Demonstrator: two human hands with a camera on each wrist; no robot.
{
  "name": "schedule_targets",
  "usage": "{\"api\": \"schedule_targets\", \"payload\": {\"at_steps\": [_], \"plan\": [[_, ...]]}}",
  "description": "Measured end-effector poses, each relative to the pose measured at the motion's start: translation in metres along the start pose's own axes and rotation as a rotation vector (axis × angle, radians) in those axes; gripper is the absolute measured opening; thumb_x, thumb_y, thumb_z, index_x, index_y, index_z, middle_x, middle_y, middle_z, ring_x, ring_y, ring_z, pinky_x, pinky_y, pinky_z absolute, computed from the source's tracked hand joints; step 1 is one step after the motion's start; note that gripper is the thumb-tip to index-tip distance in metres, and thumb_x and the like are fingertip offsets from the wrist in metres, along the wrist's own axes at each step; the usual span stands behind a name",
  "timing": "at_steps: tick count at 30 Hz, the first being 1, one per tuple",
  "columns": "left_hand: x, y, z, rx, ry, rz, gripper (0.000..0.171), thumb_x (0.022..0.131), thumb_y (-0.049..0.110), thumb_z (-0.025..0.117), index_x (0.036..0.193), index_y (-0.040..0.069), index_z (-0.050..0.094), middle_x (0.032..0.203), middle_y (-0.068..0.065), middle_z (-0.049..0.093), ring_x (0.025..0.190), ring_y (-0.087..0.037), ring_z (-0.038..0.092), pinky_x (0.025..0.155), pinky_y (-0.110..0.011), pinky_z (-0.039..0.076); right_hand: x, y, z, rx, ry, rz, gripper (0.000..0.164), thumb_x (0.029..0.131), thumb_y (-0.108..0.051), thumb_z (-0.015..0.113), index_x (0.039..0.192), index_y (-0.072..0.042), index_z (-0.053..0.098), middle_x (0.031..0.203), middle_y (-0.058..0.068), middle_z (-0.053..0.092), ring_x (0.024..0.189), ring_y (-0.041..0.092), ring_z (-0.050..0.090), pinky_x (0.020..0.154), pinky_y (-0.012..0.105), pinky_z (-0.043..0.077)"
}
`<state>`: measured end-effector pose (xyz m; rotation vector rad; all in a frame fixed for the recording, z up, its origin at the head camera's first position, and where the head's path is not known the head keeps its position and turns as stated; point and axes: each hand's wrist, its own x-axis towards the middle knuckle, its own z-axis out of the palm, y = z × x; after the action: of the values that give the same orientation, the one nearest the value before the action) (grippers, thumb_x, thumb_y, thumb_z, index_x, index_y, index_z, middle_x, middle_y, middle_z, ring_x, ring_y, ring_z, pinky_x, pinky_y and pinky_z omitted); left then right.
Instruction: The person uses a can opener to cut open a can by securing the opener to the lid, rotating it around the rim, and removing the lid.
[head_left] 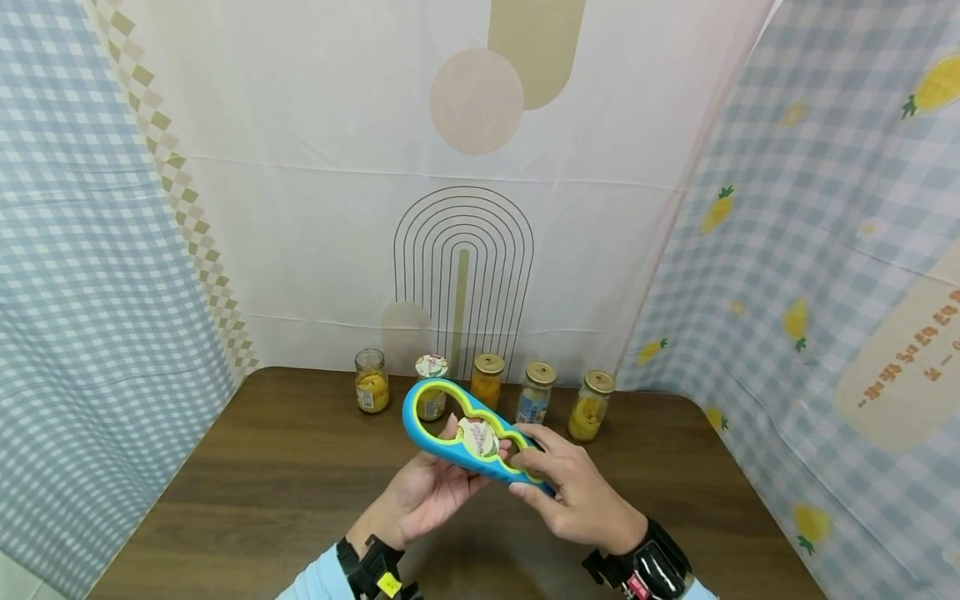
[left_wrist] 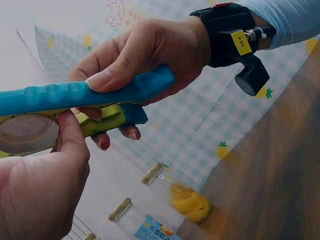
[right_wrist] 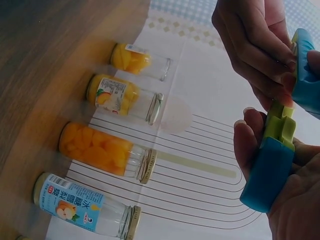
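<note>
A blue and lime-green multi-size jar opener [head_left: 442, 450] is held tilted above the table by my right hand [head_left: 577, 492], thumb on the near side and fingers over the far side of its narrow end. My left hand [head_left: 431, 500], palm up under the opener, holds a white printed jar lid [head_left: 478, 437] between thumb and fingers, within the opener's scalloped opening. In the left wrist view the lid's pale round face [left_wrist: 28, 132] shows below the blue edge. Part of the left fingers is hidden behind the opener.
Along the table's back edge stand a lidless jar of yellow fruit [head_left: 372, 383], a jar with a patterned lid [head_left: 431, 367], an orange-fruit jar [head_left: 487, 383], a blue-labelled jar [head_left: 534, 396] and another yellow-fruit jar [head_left: 590, 408]. Cloth curtains [head_left: 315, 208] hang behind and at both sides.
</note>
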<state>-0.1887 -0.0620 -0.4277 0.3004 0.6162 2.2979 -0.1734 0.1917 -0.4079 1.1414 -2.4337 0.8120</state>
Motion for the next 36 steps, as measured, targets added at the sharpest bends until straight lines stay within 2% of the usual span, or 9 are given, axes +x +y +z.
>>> {"api": "schedule_targets", "payload": {"at_steps": [8,14,17,21,23,25,28,32,36], "plan": [[0.003,0.0,0.0,0.043,0.071,0.018,0.078,0.112,0.051,0.044,0.168,0.006,0.013,0.148,-0.009,0.058,0.132,-0.018,0.068,0.117,-0.032,0.053,0.002,0.003,0.001,0.03,-0.012,0.008,0.008,0.104,-0.027,0.071,0.111,-0.029,0.069,0.147,0.005,0.061,0.115,0.016,0.067,0.087,0.034,0.058],[0.004,0.0,0.002,0.091,0.142,0.035,0.074,0.114,0.048,0.043,0.168,0.006,0.016,0.154,-0.012,0.049,0.131,-0.019,0.067,0.115,-0.033,0.054,0.002,0.005,0.003,0.056,-0.02,0.019,0.008,0.104,-0.026,0.07,0.11,-0.03,0.068,0.146,0.003,0.06,0.107,0.011,0.063,0.083,0.027,0.053],[0.003,0.001,-0.001,0.163,0.175,0.064,0.061,0.114,0.041,0.049,0.161,0.006,0.034,0.147,-0.011,0.054,0.128,-0.019,0.067,0.111,-0.032,0.056,0.001,0.006,0.002,0.061,-0.001,0.019,0.01,0.104,-0.023,0.071,0.11,-0.029,0.068,0.146,0.003,0.061,0.105,0.01,0.063,0.082,0.029,0.054],[0.0,0.002,-0.01,0.279,0.197,0.115,0.032,0.114,0.032,0.054,0.132,0.01,0.066,0.128,-0.005,0.069,0.12,-0.017,0.069,0.107,-0.031,0.058,0.001,0.009,-0.002,0.075,0.047,0.012,0.015,0.102,-0.014,0.072,0.112,-0.025,0.068,0.144,0.008,0.061,0.102,0.008,0.065,0.081,0.032,0.056],[-0.002,0.004,-0.016,0.372,0.209,0.131,0.029,0.114,0.03,0.054,0.125,0.01,0.073,0.12,-0.002,0.074,0.116,-0.015,0.071,0.107,-0.032,0.058,0.0,0.01,-0.005,0.072,0.068,0.011,0.017,0.101,-0.011,0.072,0.112,-0.024,0.068,0.143,0.011,0.061,0.099,0.008,0.064,0.079,0.031,0.056],[-0.004,0.007,-0.02,0.499,0.246,0.144,0.036,0.113,0.032,0.056,0.129,0.004,0.071,0.118,-0.001,0.077,0.114,-0.014,0.073,0.109,-0.034,0.058,0.001,0.011,-0.009,0.056,0.081,0.015,0.018,0.101,-0.01,0.072,0.112,-0.023,0.067,0.142,0.012,0.061,0.097,0.007,0.062,0.079,0.031,0.056],[-0.01,0.014,-0.026,0.733,0.382,0.173,0.048,0.108,0.031,0.067,0.14,-0.004,0.064,0.123,-0.005,0.077,0.113,-0.015,0.074,0.107,-0.037,0.059,0.0,0.013,-0.015,0.029,0.088,0.038,0.017,0.101,-0.012,0.072,0.112,-0.024,0.067,0.142,0.011,0.062,0.096,0.007,0.059,0.078,0.028,0.054],[-0.025,0.025,-0.035,1.013,0.582,0.215,0.057,0.097,0.03,0.081,0.143,0.0,0.065,0.132,-0.013,0.074,0.116,-0.019,0.073,0.098,-0.033,0.062,-0.006,0.016,-0.021,-0.001,0.096,0.073,0.019,0.1,-0.012,0.074,0.112,-0.026,0.067,0.141,0.01,0.063,0.095,0.006,0.058,0.075,0.026,0.052],[-0.045,0.037,-0.043,1.179,0.674,0.245,0.057,0.092,0.028,0.086,0.14,0.002,0.068,0.132,-0.017,0.074,0.119,-0.025,0.073,0.093,-0.029,0.063,-0.015,0.02,-0.023,0.003,0.092,0.133,0.018,0.102,-0.013,0.072,0.114,-0.025,0.068,0.143,0.009,0.062,0.098,0.006,0.059,0.077,0.027,0.053]]}}
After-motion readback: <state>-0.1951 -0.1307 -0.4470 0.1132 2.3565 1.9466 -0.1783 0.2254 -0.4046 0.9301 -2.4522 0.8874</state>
